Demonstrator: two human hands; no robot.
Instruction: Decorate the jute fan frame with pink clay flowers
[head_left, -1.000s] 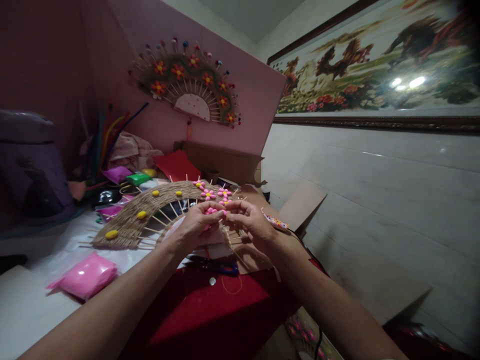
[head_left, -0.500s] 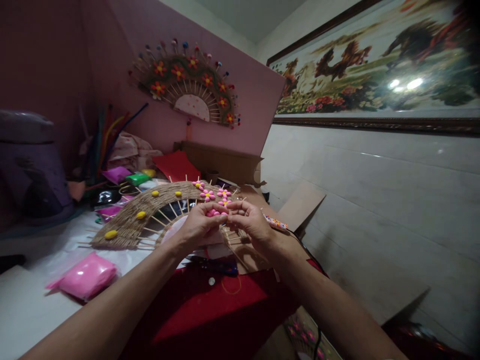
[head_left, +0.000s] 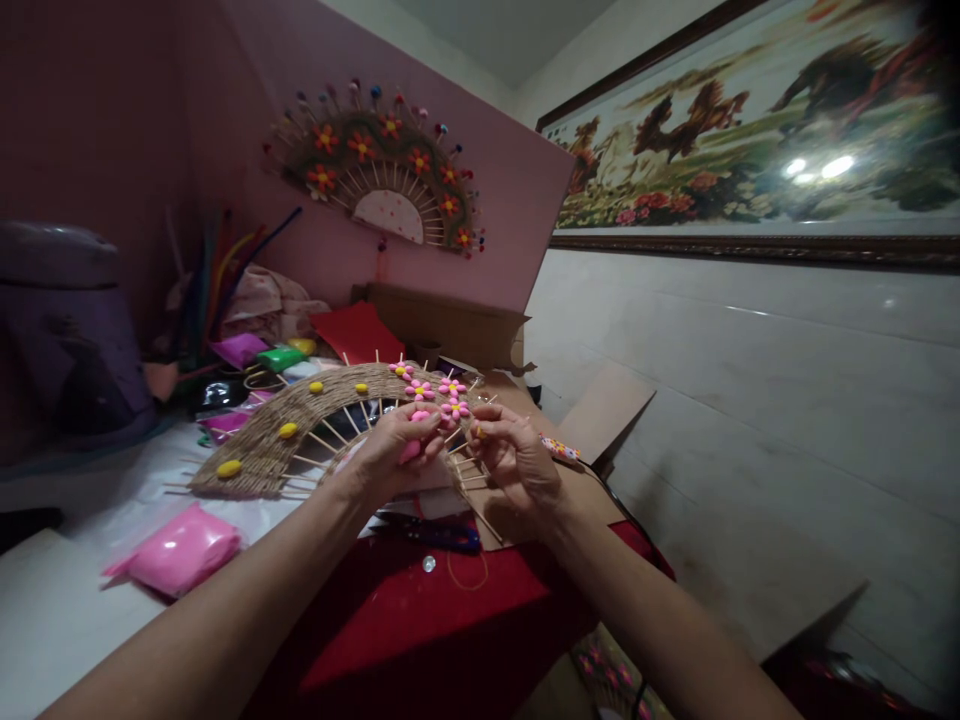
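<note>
My left hand (head_left: 394, 445) is closed round a lump of bright pink modelling clay (head_left: 411, 450), which shows between the fingers. To its right and apart from it, my right hand (head_left: 517, 455) has thumb and fingertips drawn together; a small yellow spot shows at them, and I cannot tell whether it is held. Beyond both hands lies a fan-shaped piece wound with twine (head_left: 262, 445) over thin sticks. Several pink clay flowers (head_left: 454, 409) with yellow centres sit on its right part, and yellow clay dots (head_left: 288, 430) on its left. My hands hide part of the fan.
A pink clay packet (head_left: 184, 550) lies at left on white plastic. Dark blue scissors (head_left: 431, 532) and a clear round gem (head_left: 429, 564) are near the red cloth (head_left: 420, 620). A finished fan (head_left: 386, 175) hangs on the pink board; a purple container (head_left: 67, 340) stands far left.
My hands have drawn apart; before, their fingertips met at the pink clay. The clay has stayed with my left hand, and my right hand has shifted right and slightly down.
</note>
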